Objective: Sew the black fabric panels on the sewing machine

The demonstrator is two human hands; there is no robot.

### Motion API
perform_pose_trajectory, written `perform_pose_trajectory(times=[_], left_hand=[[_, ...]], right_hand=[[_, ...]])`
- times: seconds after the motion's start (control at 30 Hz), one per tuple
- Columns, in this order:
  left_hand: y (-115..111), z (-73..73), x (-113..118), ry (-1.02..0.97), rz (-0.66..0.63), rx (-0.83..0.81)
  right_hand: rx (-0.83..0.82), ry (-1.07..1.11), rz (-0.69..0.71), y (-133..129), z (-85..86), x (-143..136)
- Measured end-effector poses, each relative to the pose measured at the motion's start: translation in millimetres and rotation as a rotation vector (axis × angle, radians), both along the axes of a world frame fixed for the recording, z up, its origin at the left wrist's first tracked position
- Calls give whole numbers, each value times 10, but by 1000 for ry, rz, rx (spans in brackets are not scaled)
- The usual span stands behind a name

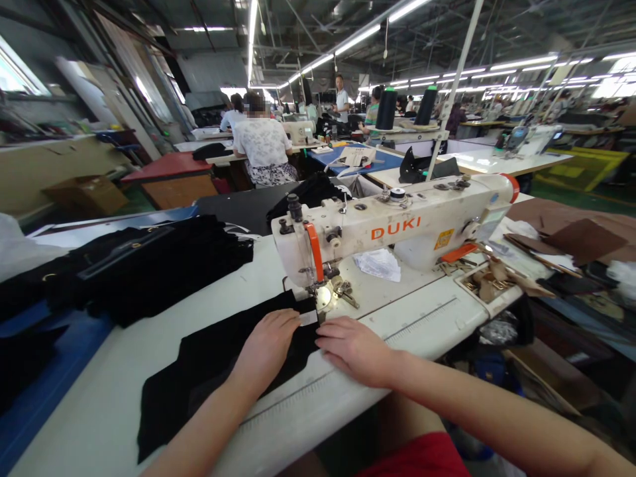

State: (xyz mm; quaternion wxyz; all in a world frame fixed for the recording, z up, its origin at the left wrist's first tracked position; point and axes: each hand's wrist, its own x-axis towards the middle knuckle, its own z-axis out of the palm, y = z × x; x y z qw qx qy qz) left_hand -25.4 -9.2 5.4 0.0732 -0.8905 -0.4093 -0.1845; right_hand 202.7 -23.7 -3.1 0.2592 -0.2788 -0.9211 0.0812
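Note:
A black fabric piece (218, 351) lies flat on the white sewing table, its right end by the needle area of the white sewing machine (358, 232). My left hand (271, 344) rests on the fabric, fingers stretched out, beside a small white label (308, 318) at the fabric's right end. My right hand (350, 348) is at the fabric's right edge, just in front of the needle plate, its fingers together; whatever lies under the fingertips is hidden. A small lamp lights the needle plate (324, 298).
A pile of black fabric (149, 258) lies at the left. At the right are a tray of small parts (489, 285) and brown pieces (586, 242). White cloth (377, 265) sits behind the machine arm. A person (263, 142) sits farther ahead.

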Motion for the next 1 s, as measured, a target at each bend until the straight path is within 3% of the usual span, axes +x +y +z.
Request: perform_pose_trajectory(times=[0.17, 0.33, 0.67, 1.0], left_hand=[[13, 146, 38, 174, -27, -62], [1, 244, 153, 203, -43, -165], [-19, 105, 226, 254, 36, -48], [-30, 45, 193, 237, -1, 68]], right_hand=[[5, -86, 29, -38, 44, -10], [7, -89, 28, -23, 63, -7], [-6, -61, 14, -39, 22, -12], [35, -55, 12, -38, 13, -19]])
